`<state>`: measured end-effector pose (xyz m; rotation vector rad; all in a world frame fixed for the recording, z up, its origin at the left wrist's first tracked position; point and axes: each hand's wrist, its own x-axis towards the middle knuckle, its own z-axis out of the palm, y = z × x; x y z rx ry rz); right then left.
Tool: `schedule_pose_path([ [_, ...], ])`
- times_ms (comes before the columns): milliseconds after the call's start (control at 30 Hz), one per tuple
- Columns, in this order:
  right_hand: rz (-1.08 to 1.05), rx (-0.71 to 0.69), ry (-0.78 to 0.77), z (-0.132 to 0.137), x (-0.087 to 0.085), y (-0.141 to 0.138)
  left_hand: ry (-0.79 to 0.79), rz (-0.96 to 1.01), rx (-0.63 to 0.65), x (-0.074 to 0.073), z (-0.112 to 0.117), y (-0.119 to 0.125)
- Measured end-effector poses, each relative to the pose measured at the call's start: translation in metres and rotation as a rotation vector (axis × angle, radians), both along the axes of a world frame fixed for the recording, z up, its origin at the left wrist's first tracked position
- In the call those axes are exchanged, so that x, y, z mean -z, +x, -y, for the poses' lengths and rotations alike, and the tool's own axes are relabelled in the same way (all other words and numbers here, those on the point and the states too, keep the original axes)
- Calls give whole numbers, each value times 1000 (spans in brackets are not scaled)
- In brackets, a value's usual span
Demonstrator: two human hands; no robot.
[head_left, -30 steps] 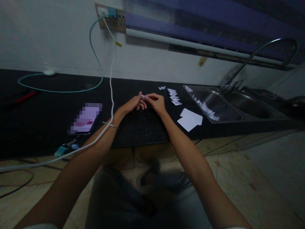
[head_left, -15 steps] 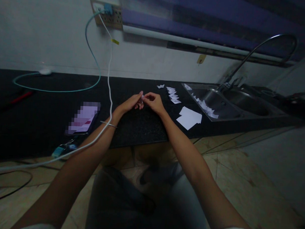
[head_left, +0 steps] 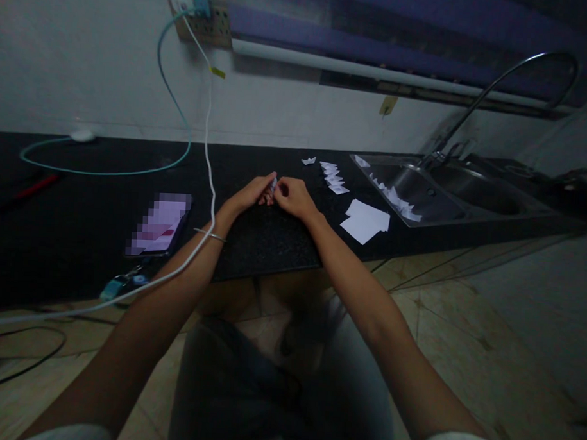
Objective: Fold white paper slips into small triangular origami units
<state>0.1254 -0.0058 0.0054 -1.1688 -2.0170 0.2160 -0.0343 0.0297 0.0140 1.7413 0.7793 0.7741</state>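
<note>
My left hand (head_left: 254, 194) and my right hand (head_left: 293, 197) meet over the black counter (head_left: 268, 241), fingertips pinched together on a small white piece of paper (head_left: 274, 184). Most of the paper is hidden by my fingers. A thin bracelet (head_left: 209, 234) sits on my left wrist. A short row of small folded white paper pieces (head_left: 331, 176) lies just beyond my right hand. A stack of flat white paper sheets (head_left: 365, 223) lies to its right near the counter edge.
A phone (head_left: 159, 224) with a lit screen lies on the counter left of my arms, a white cable (head_left: 208, 146) running up to a wall socket (head_left: 204, 23). A steel sink (head_left: 434, 193) with more paper pieces (head_left: 397, 201) and a tall tap stands at right. A teal cable (head_left: 107, 172) loops at back left.
My hands have stayed together on the paper, the fingers shifting slightly. The view has tilted a little, so everything sits slightly lower and to the left.
</note>
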Motion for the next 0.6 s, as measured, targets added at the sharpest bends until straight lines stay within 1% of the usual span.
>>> schedule_pose_path([
  [167,137,158,57,4,0,-9,58,-4,-6,2,-1,3],
  [267,177,225,53,7,-1,-13,77,-2,-26,2,-1,4],
  [467,174,345,41,13,-3,-19,38,17,-21,2,-1,3],
  [600,140,356,16,11,0,-18,38,20,1,-1,2,2],
])
